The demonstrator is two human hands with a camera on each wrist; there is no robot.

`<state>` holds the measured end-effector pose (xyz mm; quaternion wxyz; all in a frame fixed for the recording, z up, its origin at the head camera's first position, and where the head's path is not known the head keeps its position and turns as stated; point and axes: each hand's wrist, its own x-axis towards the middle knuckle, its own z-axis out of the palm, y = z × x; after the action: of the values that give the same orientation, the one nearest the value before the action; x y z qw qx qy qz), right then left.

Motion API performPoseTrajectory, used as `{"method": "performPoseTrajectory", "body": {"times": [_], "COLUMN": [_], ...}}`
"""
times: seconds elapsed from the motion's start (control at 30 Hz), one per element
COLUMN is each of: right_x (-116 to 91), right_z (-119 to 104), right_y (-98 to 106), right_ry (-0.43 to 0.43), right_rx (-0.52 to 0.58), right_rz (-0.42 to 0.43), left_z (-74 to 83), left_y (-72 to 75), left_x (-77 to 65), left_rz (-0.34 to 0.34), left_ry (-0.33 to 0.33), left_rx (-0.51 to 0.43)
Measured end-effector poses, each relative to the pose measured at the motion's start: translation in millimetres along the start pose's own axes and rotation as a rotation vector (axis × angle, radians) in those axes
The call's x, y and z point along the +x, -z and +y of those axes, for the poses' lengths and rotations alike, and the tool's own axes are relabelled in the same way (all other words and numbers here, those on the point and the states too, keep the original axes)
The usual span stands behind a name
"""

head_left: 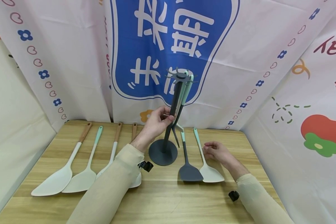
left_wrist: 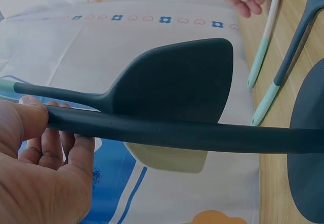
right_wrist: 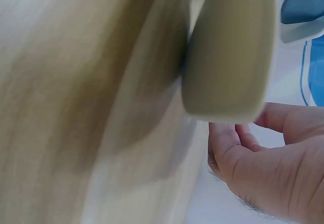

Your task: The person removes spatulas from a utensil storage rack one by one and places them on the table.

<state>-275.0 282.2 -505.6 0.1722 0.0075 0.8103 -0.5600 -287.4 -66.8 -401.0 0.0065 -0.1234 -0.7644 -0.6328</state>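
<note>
Dark grey stand (head_left: pixel 166 137) on the worktop (head_left: pixel 168 202), post (head_left: pixel 176 96) gripped by the left hand (head_left: pixel 156 123), is best kept steady for lifting the white turner (head_left: pixel 211 174) beside the loose, empty right hand (head_left: pixel 217 152).

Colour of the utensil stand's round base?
Dark grey; the round base shows best in the head view, where it is whole.

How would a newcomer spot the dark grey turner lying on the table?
On the wooden table, find the dark utensil stand gripped by the left hand. Just right of its round base lies the dark grey turner, mint-ended. Its dark head sets it apart from the white turner beside it, nearer the right hand.
</note>
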Motion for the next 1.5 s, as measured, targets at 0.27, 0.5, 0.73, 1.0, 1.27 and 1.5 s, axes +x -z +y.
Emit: {"method": "performPoseTrajectory", "body": {"times": [0.27, 0.5, 0.73, 1.0, 1.27, 1.5], "right_x": [-7.5, -8.0, -15.2, -24.7, -31.7, -33.5], "right_z": [-21.2, -40.9, -62.7, -87.6, -109.6, -127.5], "right_y": [-3.8, -11.4, -18.7, -25.6, -32.9, -40.0], "right_ry": [0.045, 0.079, 0.145, 0.246, 0.305, 0.33], "right_rx": [0.043, 0.097, 0.107, 0.126, 0.141, 0.143], "right_rz": [0.034, 0.074, 0.103, 0.125, 0.149, 0.149], "left_z": [0.2, -0.7, -0.4, -1.3, -3.7, -3.2], "left_y": [-0.6, -0.8, -0.8, -0.6, -0.5, -0.8], "left_x": [0.3, 0.5, 0.0, 0.0, 0.9, 1.0], "left_rz": [-0.001, 0.002, 0.005, 0.005, 0.005, 0.006], "left_ry": [-0.003, 0.018, 0.019, -0.004, -0.035, -0.022], "left_rx": [-0.002, 0.005, 0.006, 0.006, -0.007, -0.005]}}
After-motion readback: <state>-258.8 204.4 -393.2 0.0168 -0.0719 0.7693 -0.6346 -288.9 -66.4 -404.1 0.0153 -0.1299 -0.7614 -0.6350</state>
